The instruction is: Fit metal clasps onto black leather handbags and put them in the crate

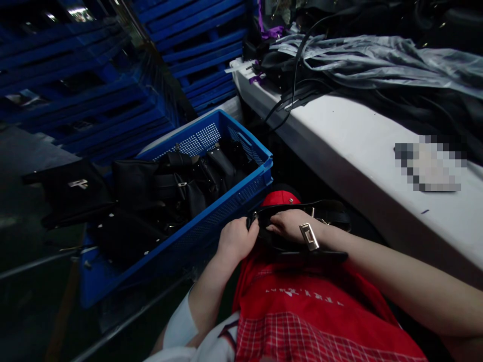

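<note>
A black leather bag with a silver metal clasp lies on my lap, over a red apron. My left hand is closed on the bag's left end, near a small metal fitting. My right hand lies on top of the bag, its fingers curled toward the left hand and pressed on the leather. The clasp stands up just in front of my right wrist.
A blue plastic crate to my left holds several black bags, and more black bags are piled over its left rim. A white table on the right carries black straps and grey plastic sheeting. Blue pallets stand behind.
</note>
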Demonstrator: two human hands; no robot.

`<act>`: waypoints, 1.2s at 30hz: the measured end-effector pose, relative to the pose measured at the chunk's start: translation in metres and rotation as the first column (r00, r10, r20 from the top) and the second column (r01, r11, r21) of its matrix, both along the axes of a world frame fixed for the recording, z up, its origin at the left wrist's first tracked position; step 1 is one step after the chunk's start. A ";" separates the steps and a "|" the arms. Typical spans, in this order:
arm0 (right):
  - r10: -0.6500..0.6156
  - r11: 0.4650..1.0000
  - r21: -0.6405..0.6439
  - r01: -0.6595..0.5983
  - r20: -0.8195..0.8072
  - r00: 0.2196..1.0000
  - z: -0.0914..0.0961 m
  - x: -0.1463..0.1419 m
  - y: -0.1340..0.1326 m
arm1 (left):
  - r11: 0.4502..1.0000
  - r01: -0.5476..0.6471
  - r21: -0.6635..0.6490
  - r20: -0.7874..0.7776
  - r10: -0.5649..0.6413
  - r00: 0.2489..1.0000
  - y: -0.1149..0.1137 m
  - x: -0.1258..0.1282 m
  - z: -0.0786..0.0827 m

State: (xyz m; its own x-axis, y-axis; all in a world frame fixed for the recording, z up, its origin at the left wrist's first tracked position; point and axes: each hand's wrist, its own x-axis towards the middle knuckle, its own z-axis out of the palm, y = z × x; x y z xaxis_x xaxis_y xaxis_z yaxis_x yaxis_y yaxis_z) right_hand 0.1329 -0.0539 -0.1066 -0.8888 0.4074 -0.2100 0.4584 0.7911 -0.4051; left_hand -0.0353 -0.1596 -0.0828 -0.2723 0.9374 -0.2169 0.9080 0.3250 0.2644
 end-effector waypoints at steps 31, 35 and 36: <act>-0.115 0.992 0.020 0.127 -0.309 0.944 -0.004 -0.011 -0.025 | 0.985 -0.070 0.157 0.337 0.014 0.941 -0.004 0.005 -0.023; -0.011 0.991 0.130 0.038 -0.201 0.980 -0.002 -0.014 -0.027 | 0.987 -0.057 0.148 0.313 0.008 0.950 -0.003 0.004 -0.024; 0.018 0.988 0.156 0.009 -0.171 0.985 -0.001 -0.015 -0.027 | 0.987 -0.056 0.148 0.308 0.008 0.952 -0.002 0.003 -0.024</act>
State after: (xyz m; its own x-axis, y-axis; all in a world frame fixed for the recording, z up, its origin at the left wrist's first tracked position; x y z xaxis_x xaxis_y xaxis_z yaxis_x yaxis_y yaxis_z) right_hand 0.1182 -0.0813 -0.1076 -0.9078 0.4192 0.0106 0.3895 0.8523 -0.3493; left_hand -0.0320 -0.1617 -0.1072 -0.2460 0.9577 -0.1492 0.7658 0.2864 0.5758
